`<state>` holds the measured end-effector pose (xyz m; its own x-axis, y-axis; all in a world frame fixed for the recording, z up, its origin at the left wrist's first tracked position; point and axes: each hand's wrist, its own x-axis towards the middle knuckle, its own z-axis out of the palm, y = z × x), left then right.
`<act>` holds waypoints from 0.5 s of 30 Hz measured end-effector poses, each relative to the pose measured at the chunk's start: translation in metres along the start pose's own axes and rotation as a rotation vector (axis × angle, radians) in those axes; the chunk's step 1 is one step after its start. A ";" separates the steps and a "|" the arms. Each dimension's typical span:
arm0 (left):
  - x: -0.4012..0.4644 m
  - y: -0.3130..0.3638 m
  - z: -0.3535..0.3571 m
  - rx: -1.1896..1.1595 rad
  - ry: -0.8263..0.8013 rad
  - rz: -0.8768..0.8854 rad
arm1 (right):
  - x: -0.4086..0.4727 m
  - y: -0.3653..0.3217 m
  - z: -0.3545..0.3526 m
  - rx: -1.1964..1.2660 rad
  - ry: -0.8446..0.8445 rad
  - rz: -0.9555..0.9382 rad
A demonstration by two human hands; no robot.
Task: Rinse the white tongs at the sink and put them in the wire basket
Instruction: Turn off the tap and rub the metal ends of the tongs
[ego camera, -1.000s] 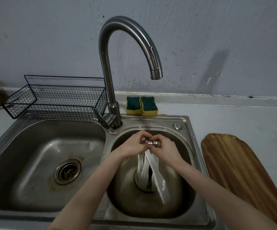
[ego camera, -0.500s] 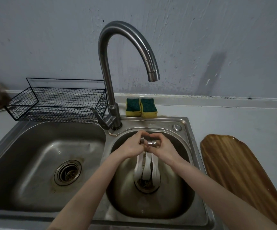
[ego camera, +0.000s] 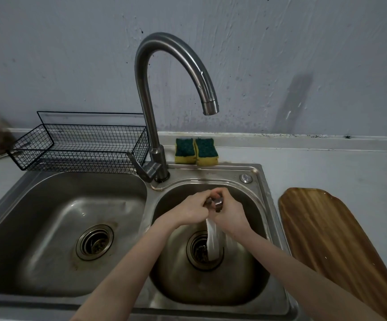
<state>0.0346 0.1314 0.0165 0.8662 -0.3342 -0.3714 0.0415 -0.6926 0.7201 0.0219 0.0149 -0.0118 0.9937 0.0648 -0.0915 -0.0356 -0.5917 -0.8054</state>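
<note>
The white tongs (ego camera: 213, 242) hang tips-down over the drain of the right sink basin (ego camera: 255, 214), their arms close together and motion-blurred. Both hands grip the metal hinge end at the top: my left hand (ego camera: 191, 210) from the left, my right hand (ego camera: 230, 213) from the right. The hinge shows as a small steel ring between my fingers. The curved steel tap (ego camera: 162, 72) ends above my hands; I see no water stream. The black wire basket (ego camera: 81, 147) stands with nothing in it on the counter behind the left basin.
The left basin (ego camera: 56, 228) holds only its drain strainer. Two green-and-yellow sponges (ego camera: 196, 150) lean against the ledge behind the sink. A wooden cutting board (ego camera: 331, 246) lies on the counter to the right. The tap lever (ego camera: 137, 164) points toward the basket.
The tongs' white arms were spread apart one second ago and have come together into one narrow strip. Both hands have stayed at the hinge over the right basin.
</note>
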 end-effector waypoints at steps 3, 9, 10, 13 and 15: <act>-0.001 0.001 0.001 0.047 0.017 0.003 | 0.002 0.001 0.000 0.004 0.009 0.001; 0.000 -0.005 0.005 0.056 0.061 -0.053 | 0.008 0.003 -0.008 0.175 0.019 0.065; -0.001 -0.006 0.005 0.035 0.078 -0.056 | 0.009 0.001 -0.010 0.191 0.024 0.067; -0.004 -0.005 0.003 -0.051 0.120 -0.063 | 0.009 -0.004 -0.012 0.188 -0.023 0.019; -0.005 -0.005 0.003 -0.120 0.140 -0.069 | 0.008 -0.006 -0.012 0.128 -0.042 -0.030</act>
<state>0.0285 0.1343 0.0132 0.9199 -0.1904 -0.3428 0.1550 -0.6266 0.7638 0.0319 0.0094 -0.0007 0.9893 0.1162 -0.0882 -0.0214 -0.4819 -0.8760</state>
